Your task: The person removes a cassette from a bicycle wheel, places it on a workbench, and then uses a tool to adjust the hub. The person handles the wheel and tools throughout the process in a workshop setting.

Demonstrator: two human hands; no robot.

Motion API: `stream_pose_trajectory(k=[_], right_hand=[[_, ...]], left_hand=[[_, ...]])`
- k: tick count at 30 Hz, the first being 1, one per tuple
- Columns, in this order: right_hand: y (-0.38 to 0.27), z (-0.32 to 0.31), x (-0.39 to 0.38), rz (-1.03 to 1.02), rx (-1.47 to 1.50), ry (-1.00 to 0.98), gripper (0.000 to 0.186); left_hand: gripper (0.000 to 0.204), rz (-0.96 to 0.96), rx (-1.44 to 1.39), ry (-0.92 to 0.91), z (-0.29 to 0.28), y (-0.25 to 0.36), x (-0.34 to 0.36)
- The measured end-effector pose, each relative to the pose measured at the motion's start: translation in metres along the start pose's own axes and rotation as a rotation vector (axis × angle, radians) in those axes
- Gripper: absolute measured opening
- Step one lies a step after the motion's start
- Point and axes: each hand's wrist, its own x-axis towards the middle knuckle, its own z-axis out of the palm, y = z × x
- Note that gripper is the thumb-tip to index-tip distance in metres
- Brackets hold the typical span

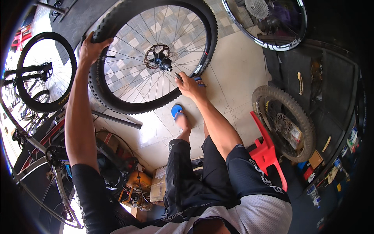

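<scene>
Black rubber: a large spoked bicycle wheel with a knobby black tyre (pixel 154 58) stands upright on the pale tiled floor (pixel 237 74), filling the 12 o'clock part of the view.
Left hand: the left hand (pixel 91 46) sits at 10 o'clock on the wheel, fingers curled over the tyre's tread and closed on it.
Right hand: the right hand (pixel 188 85) rests against the spokes at about 5 o'clock from the hub; it pinches a thin dark tool (pixel 178 76) whose tip points up toward the hub. How tightly the fingers close I cannot tell.
Hub: a silver brake disc with a dark axle (pixel 159 57) lies at the wheel's centre.
Foot: a blue sandal (pixel 177 111) sits just below the tyre at 6 o'clock, apart from it.
Around, 3 o'clock: a second knobby wheel (pixel 284 123) leans by a red plastic stool (pixel 267 150).
Around, 1 o'clock: a rim with a cassette (pixel 265 21).
Around, 9 o'clock: a bicycle's front wheel (pixel 44 72).
Around, 7 o'clock: a grey bicycle frame (pixel 54 179).
</scene>
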Motion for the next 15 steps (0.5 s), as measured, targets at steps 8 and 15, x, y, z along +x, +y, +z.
stream_pose_trajectory(k=[8, 15], right_hand=[[-0.009, 0.018, 0.021, 0.103, -0.03, -0.022, 0.037], [-0.002, -0.02, -0.005, 0.248, -0.021, 0.208, 0.054]], left_hand=[[0.117, 0.05, 0.033, -0.037, -0.004, -0.001, -0.001], [0.097, 0.084, 0.063, 0.05, -0.029, 0.093, -0.079]])
